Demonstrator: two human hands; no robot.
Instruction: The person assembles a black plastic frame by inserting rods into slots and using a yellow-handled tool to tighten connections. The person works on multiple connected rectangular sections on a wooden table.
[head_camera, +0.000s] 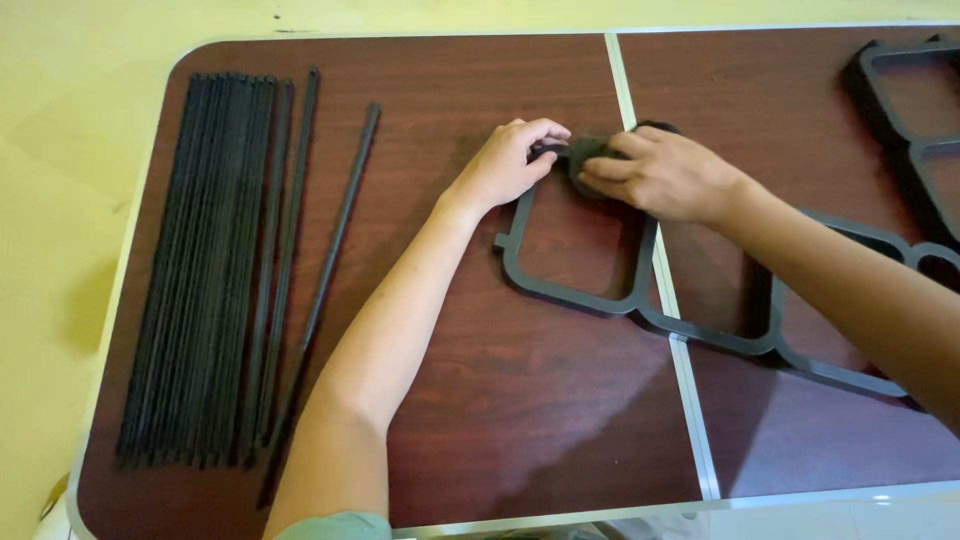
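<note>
Left hand (510, 160) and right hand (655, 175) both pinched the top edge of a flat black plastic frame of linked rounded-square openings (575, 290), which lay across the seam of the dark wood-grain folding table with pale metal edging (480, 400). Uneven pressure at that corner could probably have flexed the thin frame or slid it sideways. A bundle of long black rods (215, 270) lay well apart at the left; a second black frame (900, 120) sat far right. Yellow floor (60, 200) surrounded the table.
</note>
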